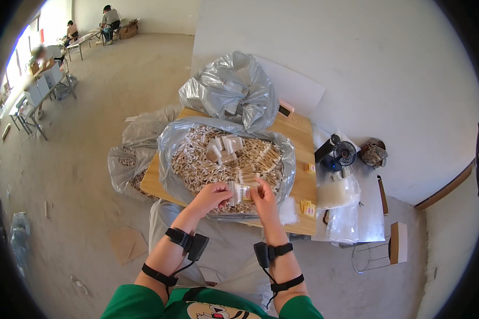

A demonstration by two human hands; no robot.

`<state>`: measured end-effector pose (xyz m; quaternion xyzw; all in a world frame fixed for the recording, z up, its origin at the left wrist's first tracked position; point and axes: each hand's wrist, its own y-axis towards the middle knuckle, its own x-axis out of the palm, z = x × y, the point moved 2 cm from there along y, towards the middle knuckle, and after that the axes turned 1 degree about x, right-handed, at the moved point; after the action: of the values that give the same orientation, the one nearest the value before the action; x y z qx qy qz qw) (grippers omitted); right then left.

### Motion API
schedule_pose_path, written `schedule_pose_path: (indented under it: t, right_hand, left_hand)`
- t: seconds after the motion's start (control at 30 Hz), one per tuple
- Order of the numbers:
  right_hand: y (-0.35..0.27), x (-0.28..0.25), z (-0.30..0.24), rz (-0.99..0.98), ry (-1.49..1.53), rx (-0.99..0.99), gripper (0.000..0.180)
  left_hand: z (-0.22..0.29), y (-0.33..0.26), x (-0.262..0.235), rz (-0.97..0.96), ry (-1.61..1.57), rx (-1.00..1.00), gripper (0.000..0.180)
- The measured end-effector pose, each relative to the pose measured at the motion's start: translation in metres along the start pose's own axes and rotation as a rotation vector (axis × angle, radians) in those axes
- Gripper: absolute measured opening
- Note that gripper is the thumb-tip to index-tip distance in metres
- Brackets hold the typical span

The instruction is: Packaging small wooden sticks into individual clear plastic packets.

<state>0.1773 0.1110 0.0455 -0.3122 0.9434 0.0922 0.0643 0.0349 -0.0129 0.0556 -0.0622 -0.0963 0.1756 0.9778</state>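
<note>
Between my hands is a small clear plastic bag [241, 194] with a row of cotton swabs in it, held over the near edge of a big pile. My left hand [214, 196] pinches the bag's left end, and my right hand [264, 198] grips its right end. Beneath them, a grey plastic sack [167, 154] lies spread wide, full of loose cotton swabs [197, 165]. Several filled small bags [224, 149] rest on top of the pile. The contact points of my fingertips are too small to make out fully.
The sack sits on a wooden table [298, 138]. Behind it bulges another grey sack [231, 90]. Yellow cards [307, 207] and clear empty bags [288, 211] lie at the right. A small black fan [345, 153] stands on a side table. A stool [394, 244] is farther right; people work far left.
</note>
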Motion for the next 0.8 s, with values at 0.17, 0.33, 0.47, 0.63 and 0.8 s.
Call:
schedule_pose_path:
  t: [0.17, 0.33, 0.47, 0.63, 0.8]
  right_hand:
    - [-0.013, 0.010, -0.020, 0.042, -0.370, -0.327, 0.034]
    - [-0.024, 0.024, -0.021, -0.099, -0.257, -0.210, 0.031]
    - [-0.024, 0.022, -0.017, -0.090, -0.323, -0.215, 0.032]
    - [-0.023, 0.024, -0.018, -0.087, -0.360, -0.181, 0.031]
    - [-0.021, 0.027, -0.012, -0.064, -0.404, -0.188, 0.029]
  left_hand:
    - [-0.035, 0.016, 0.011, 0.130, -0.113, 0.108, 0.013]
    - [-0.044, 0.019, 0.024, 0.224, -0.026, 0.196, 0.013]
    - [-0.044, 0.016, 0.023, 0.227, 0.161, 0.182, 0.014]
    - [-0.042, 0.013, 0.022, 0.251, 0.286, 0.320, 0.015]
    - [-0.041, 0.012, 0.021, 0.242, 0.320, 0.344, 0.013]
